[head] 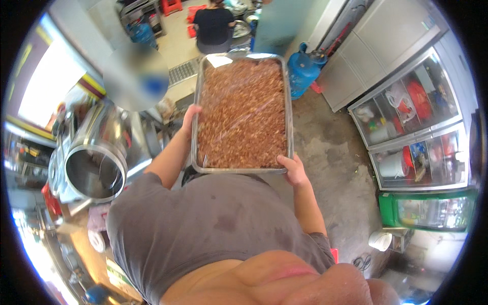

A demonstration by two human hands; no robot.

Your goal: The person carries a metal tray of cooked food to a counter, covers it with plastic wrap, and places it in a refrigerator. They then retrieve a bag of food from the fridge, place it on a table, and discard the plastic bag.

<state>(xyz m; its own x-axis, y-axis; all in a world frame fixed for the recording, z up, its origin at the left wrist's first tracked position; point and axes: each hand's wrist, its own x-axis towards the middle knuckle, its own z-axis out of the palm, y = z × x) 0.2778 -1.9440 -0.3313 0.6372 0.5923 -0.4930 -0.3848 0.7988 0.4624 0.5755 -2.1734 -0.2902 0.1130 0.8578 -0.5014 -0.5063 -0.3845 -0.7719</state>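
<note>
In front of my body I hold a shallow metal tray [290, 126] with both hands. A layer of brown, crumbly minced food [242, 114] fills it almost to the rim. Shiny streaks over the food look like clear plastic film. My left hand [189, 119] grips the left side of the tray, its fingers hidden underneath. At the near right corner, my right hand [292, 169] has its thumb over the rim and its other fingers mostly out of sight below.
A large steel pot [95, 171] stands open at left. Blue water jugs [301, 72] stand on the floor ahead right. Glass-door fridges [415, 103] line the right side, with a white bucket [380, 241] nearby. Ahead, beyond a metal grate [185, 72], sits a person in black [214, 24].
</note>
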